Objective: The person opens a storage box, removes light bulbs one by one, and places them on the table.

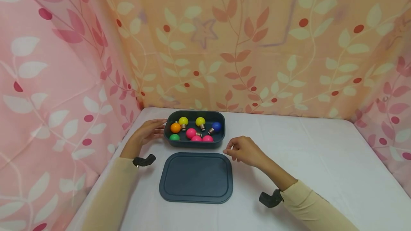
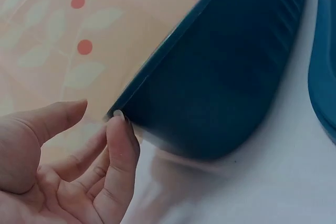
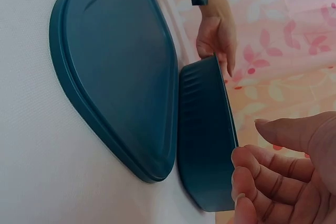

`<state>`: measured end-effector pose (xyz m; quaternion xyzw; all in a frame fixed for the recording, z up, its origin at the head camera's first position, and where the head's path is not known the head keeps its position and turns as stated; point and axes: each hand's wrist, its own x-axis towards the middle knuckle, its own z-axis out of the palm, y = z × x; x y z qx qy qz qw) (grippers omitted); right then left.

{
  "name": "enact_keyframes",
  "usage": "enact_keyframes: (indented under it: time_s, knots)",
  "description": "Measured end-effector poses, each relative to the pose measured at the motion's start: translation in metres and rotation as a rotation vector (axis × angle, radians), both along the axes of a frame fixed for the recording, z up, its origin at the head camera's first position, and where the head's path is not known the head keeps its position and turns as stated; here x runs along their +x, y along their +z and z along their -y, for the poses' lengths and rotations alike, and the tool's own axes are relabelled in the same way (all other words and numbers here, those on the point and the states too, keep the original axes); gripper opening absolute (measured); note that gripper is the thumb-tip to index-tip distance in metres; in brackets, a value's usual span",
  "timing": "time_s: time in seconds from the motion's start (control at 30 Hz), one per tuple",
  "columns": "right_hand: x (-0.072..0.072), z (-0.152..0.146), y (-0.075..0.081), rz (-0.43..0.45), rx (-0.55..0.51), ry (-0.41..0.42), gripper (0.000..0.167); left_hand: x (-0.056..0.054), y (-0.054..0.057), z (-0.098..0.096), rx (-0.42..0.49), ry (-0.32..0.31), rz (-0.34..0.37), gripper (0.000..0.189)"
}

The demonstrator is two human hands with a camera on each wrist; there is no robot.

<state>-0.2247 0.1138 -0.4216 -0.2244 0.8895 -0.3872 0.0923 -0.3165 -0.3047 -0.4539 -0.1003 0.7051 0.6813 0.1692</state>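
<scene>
A dark blue-green, rounded rectangular plastic box (image 1: 194,145) is standing upright on a white covered table (image 1: 308,149) and is containing 8 visible round coloured bulbs, several showing metal screw bases. Inside the box, 2 yellow bulbs (image 1: 183,121) are lying toward the far wall, 1 orange bulb (image 1: 175,128) at the left end, 1 green bulb (image 1: 174,137) in the near-left corner, 1 blue bulb (image 1: 216,127) toward the right end and 3 pink bulbs (image 1: 191,133) toward the near wall. A matching flat lid (image 1: 196,177) is lying just in front of the box. The left hand (image 1: 150,131) is touching the box's left end, fingers loosely extended, thumb apart. The right hand (image 1: 246,150) is hovering beside the near-right corner, fingers loosely bent, pinching nothing; contact cannot be confirmed.
</scene>
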Motion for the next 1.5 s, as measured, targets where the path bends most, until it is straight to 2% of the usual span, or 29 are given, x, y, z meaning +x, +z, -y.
enact_keyframes:
  time_s: [0.1, 0.33, 0.57, 0.7, 0.9, 1.1, 1.27, 1.5]
  knots:
    - [0.000, 0.001, 0.000, -0.001, -0.005, 0.006, 0.017, -0.003, -0.003, 0.001, 0.038, 0.003, 0.011, 0.064]
    - [-0.003, 0.004, 0.000, 0.004, -0.014, 0.010, 0.016, -0.008, -0.008, 0.002, 0.096, 0.035, 0.039, 0.045]
    - [-0.004, 0.008, -0.001, 0.023, -0.019, 0.013, 0.016, -0.008, -0.009, 0.000, 0.122, 0.024, 0.027, 0.029]
    - [-0.003, 0.010, -0.002, 0.025, -0.021, 0.011, 0.016, -0.009, -0.009, -0.002, 0.109, 0.027, 0.018, 0.038]
    - [-0.004, 0.012, -0.003, 0.026, -0.015, 0.005, 0.016, -0.009, -0.004, -0.005, 0.022, 0.042, 0.012, 0.058]
    - [-0.004, 0.014, -0.002, 0.022, -0.018, -0.001, 0.014, -0.009, 0.001, -0.006, -0.029, 0.047, 0.002, 0.059]
    - [-0.006, 0.015, 0.001, 0.005, -0.064, 0.025, 0.012, -0.011, -0.003, -0.005, 0.005, 0.051, -0.003, 0.058]
    - [-0.011, 0.018, 0.004, 0.005, -0.116, 0.031, 0.015, -0.014, -0.013, -0.002, 0.079, 0.056, 0.033, 0.059]
